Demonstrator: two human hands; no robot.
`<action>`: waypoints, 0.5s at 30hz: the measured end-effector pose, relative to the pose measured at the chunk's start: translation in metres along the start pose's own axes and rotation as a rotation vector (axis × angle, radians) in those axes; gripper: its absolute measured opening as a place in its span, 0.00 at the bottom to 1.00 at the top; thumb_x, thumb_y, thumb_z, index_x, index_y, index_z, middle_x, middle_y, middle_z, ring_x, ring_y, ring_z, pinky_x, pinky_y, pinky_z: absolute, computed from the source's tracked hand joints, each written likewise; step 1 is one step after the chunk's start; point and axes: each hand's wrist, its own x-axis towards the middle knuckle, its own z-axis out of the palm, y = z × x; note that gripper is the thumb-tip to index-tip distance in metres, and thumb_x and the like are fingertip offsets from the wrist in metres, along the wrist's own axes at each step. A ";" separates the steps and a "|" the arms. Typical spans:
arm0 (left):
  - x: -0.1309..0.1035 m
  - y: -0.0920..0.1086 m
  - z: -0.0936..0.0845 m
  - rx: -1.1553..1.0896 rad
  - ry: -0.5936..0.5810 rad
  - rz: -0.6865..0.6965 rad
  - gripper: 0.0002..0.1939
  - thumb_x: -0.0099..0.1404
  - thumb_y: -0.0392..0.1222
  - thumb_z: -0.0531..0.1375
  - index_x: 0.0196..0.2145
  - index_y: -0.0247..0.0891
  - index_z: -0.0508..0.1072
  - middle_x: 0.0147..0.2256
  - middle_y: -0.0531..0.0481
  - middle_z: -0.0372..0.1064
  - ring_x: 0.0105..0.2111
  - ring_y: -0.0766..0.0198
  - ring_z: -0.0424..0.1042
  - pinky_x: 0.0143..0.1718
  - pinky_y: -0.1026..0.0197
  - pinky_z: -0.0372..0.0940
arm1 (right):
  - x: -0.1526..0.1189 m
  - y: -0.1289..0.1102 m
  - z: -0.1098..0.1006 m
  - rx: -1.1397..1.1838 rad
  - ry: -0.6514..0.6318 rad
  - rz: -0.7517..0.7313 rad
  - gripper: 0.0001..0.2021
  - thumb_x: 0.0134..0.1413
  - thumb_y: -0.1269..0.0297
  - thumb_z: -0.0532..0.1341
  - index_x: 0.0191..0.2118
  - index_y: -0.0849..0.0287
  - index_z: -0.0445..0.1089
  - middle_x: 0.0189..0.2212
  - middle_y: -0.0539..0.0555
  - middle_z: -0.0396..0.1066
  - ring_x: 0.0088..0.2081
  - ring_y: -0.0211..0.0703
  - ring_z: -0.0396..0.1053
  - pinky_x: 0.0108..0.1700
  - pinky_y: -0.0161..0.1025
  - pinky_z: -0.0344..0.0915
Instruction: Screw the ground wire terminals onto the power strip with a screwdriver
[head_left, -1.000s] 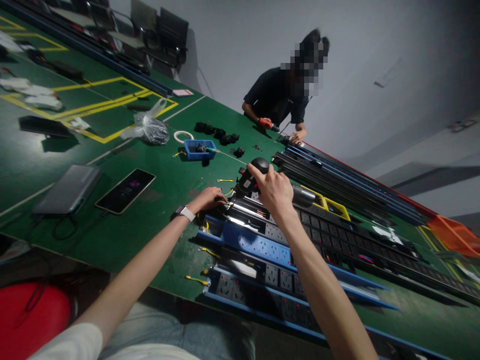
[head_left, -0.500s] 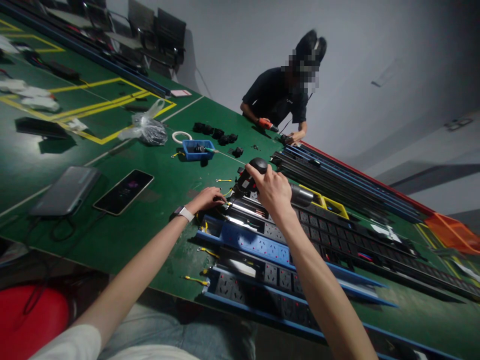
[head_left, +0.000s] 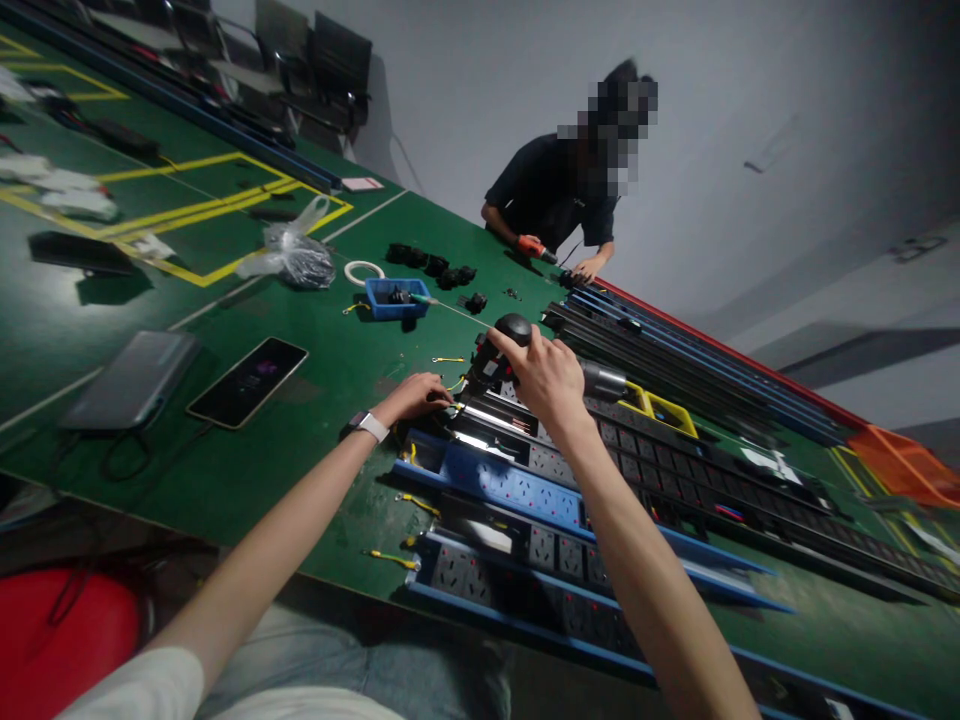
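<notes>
My right hand (head_left: 551, 375) is wrapped round a black power tool (head_left: 491, 362) with a grey barrel, held over the ends of the long socket strips. My left hand (head_left: 415, 397) has its fingers pressed together at the end of a silvery-black strip (head_left: 499, 412), by a short yellow-green wire (head_left: 455, 384). Just below lies a blue socket strip (head_left: 510, 482), and nearer me is another strip with black sockets (head_left: 480, 585). Short yellow wires (head_left: 390, 557) stick out from the strip ends.
A blue tray (head_left: 396, 300), black parts (head_left: 431, 262), a phone (head_left: 247, 383), a grey power bank (head_left: 131, 382) and a plastic bag (head_left: 296, 255) lie on the green table (head_left: 337, 350). Across it a person (head_left: 555, 190) holds a red tool. Yellow bins (head_left: 664, 410) stand beyond the strips.
The barrel of the tool in my right hand has shifted very slightly. Across the table, the person's head and hand have moved a little. My left hand stays in place.
</notes>
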 end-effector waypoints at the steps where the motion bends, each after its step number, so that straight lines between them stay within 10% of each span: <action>1: 0.000 0.000 0.000 0.001 0.000 0.001 0.12 0.68 0.50 0.61 0.42 0.44 0.83 0.33 0.47 0.69 0.36 0.61 0.67 0.39 0.62 0.59 | 0.000 0.000 0.000 -0.003 -0.001 0.004 0.37 0.61 0.73 0.51 0.71 0.39 0.41 0.50 0.61 0.65 0.41 0.44 0.67 0.42 0.40 0.55; 15: -0.008 0.014 -0.021 0.055 -0.071 0.033 0.11 0.68 0.43 0.60 0.44 0.41 0.81 0.41 0.45 0.75 0.41 0.60 0.71 0.45 0.62 0.64 | 0.000 -0.007 -0.005 0.011 -0.027 0.042 0.35 0.65 0.75 0.43 0.71 0.37 0.39 0.47 0.60 0.65 0.39 0.42 0.67 0.39 0.40 0.52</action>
